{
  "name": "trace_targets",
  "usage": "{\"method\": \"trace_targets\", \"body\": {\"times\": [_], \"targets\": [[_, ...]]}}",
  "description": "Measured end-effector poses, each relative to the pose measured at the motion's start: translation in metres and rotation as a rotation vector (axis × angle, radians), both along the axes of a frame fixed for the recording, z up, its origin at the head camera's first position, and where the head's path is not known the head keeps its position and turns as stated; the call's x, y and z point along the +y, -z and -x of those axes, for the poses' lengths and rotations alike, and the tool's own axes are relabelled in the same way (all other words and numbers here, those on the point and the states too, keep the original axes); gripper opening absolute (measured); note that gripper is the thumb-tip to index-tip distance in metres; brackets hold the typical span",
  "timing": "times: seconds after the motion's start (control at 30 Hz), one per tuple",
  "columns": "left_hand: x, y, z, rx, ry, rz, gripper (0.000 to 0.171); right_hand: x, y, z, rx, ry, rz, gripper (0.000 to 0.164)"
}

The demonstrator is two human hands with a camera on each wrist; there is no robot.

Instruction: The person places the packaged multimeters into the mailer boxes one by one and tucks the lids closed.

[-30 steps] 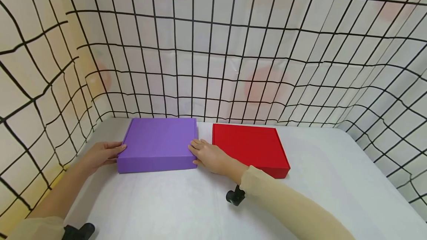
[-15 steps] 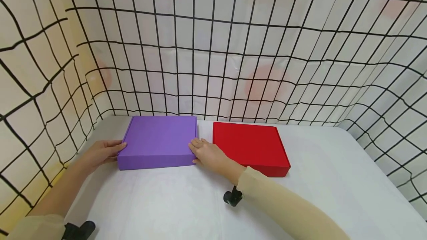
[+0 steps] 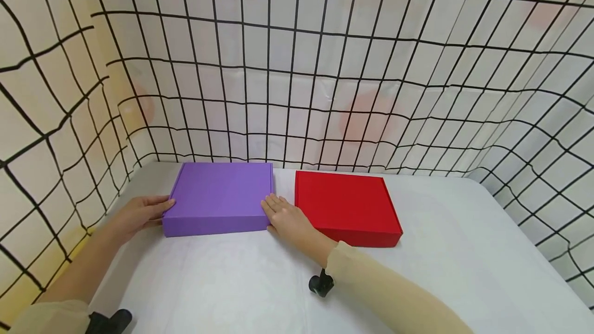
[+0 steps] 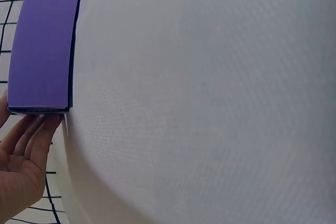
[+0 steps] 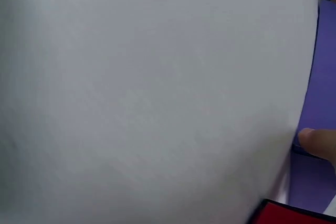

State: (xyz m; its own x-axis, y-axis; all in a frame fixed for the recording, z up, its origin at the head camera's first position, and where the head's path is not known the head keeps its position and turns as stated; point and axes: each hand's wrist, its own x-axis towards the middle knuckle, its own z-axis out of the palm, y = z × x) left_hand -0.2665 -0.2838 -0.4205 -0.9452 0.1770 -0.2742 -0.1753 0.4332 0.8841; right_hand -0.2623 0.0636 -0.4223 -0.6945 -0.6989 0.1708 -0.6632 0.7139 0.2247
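Observation:
A flat purple box [image 3: 223, 189] lies closed on the white table, between both hands. My left hand [image 3: 141, 215] is at its left end, the thumb by the top edge. In the left wrist view, the long fingers [image 4: 37, 135] of that hand reach nearly straight against the box's end [image 4: 44, 51]. My right hand [image 3: 285, 218] rests on the box's right edge, its fingers extended over the top. Its thumb [image 5: 317, 141] touches the front right corner in the right wrist view; the rest of that hand is out of that view.
A closed red box [image 3: 345, 202] lies just to the right of the purple one, partly behind the right hand. White tabletop [image 3: 455, 251] spreads in front and to the right. Black wire grid panels [image 3: 315, 92] stand along the back and both sides.
The right wrist and forearm have shifted slightly left and toward the front, while the right fingers stay at the same edge. Both boxes and the left hand look unmoved.

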Motion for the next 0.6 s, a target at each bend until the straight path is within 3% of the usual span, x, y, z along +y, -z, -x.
{"method": "trace_targets", "body": {"times": [0.23,0.6], "targets": [[0.0000,-0.0024,0.0006,0.002,-0.014,0.007,0.070,0.0007,0.0061,-0.0011,0.070,-0.009,0.036,0.055],[0.0022,-0.0003,-0.0007,-0.006,-0.024,-0.016,0.069,0.0019,0.0085,-0.0044,0.049,0.003,0.065,0.057]]}}
